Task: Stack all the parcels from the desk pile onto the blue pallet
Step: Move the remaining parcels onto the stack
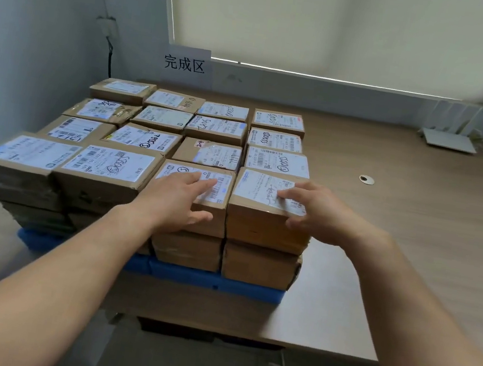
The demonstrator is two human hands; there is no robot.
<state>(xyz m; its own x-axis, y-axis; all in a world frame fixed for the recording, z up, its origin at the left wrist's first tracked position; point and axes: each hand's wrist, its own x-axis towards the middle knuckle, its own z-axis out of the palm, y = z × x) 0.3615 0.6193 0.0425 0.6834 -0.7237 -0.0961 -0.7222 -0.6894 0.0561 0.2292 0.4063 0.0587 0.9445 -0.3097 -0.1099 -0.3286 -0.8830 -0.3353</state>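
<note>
Several brown cardboard parcels with white shipping labels stand in tight rows and layers on the blue pallet [213, 282] on the desk. My left hand [181, 199] lies flat, fingers straight, on the top of the front parcel second from the right [213, 219]. My right hand [314, 212] rests on the front right corner parcel [259, 220], fingers spread over its label and thumb against its front face. Neither hand grips a parcel.
The wooden desk [400, 222] stretches to the right, with a small round cable hole [366, 179] in it. A white sign [185, 64] leans on the wall behind the stack. A white flat device [447, 140] lies far right. The desk's front edge is just below the pallet.
</note>
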